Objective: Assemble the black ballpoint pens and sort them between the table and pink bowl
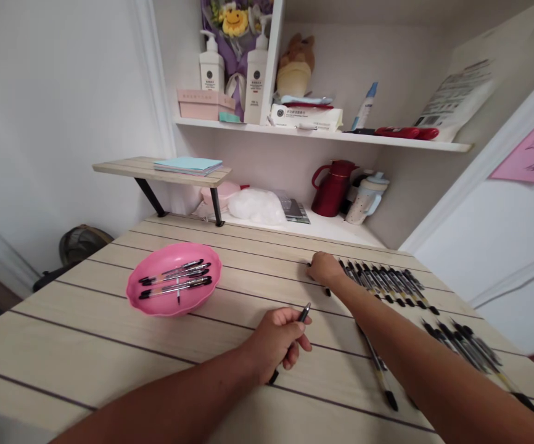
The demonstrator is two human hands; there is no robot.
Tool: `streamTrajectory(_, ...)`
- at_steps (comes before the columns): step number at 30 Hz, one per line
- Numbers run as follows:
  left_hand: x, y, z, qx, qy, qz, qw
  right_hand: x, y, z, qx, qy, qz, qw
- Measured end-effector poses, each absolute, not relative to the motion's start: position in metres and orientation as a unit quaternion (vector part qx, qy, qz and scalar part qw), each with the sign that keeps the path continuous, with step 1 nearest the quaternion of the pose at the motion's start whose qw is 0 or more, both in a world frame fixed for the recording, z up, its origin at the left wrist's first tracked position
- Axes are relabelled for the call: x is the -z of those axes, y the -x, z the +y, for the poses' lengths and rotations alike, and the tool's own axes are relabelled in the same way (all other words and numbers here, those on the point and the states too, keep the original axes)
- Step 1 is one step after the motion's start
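My left hand point(276, 342) is closed around a pen point(304, 312) whose silver-grey tip points up and away, with its dark other end showing below the hand. At the left end of the far row, my right hand point(325, 268) reaches down to the tabletop with its fingers curled over a pen point(327, 292); only the dark ends show. Beside it lies a row of clear pens with black caps point(387, 280). Under my right forearm rests another pen point(380, 370), partly hidden. A second group of pens point(465, 345) lies nearer on the right.
A pink scalloped bowl point(174, 308) holding several pens stands on the left of the slatted wooden table point(123, 351). Behind are a small raised shelf point(132, 168) with blue paper point(188, 164), a red jug point(335, 191), a pale bottle point(364, 200) and a plastic bag point(258, 206).
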State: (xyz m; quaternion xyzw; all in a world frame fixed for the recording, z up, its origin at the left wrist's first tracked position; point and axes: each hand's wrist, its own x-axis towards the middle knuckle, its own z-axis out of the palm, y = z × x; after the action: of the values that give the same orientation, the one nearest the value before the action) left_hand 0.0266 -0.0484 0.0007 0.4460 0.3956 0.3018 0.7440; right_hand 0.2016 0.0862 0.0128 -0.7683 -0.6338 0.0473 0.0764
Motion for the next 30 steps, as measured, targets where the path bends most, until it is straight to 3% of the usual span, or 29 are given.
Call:
streamTrajectory(6, 0.001, -0.026, -0.048, -0.302, -0.443, 0.39, 0.749, -0.014, -0.199, 0.082, -0.064, 0.774, -0.62, 0.112)
streamTrajectory(14, 0.003, -0.025, -0.047, -0.317, -0.439, 0.37, 0.755, -0.045, -0.215, 0.059, -0.125, 0.761, -0.59, 0.239)
streamTrajectory(16, 0.004, -0.025, -0.046, -0.333, -0.433, 0.365, 0.754, -0.045, -0.206, 0.039, -0.184, 0.75, -0.559, 0.303)
streamTrajectory(18, 0.005, -0.025, -0.045, -0.355, -0.429, 0.359, 0.749, -0.04, -0.188, 0.014, -0.322, 0.697, -0.459, 0.447)
streamTrajectory(20, 0.005, -0.025, -0.044, -0.376, -0.426, 0.352, 0.744, -0.032, -0.167, -0.011, -0.421, 0.633, -0.378, 0.528)
streamTrajectory(24, 0.004, -0.025, -0.043, -0.398, -0.431, 0.34, 0.735, -0.016, -0.132, -0.039, -0.561, 0.521, -0.338, 0.547)
streamTrajectory(30, 0.003, -0.026, -0.044, -0.398, -0.431, 0.363, 0.724, -0.003, -0.121, -0.037, -0.561, 0.48, -0.315, 0.597)
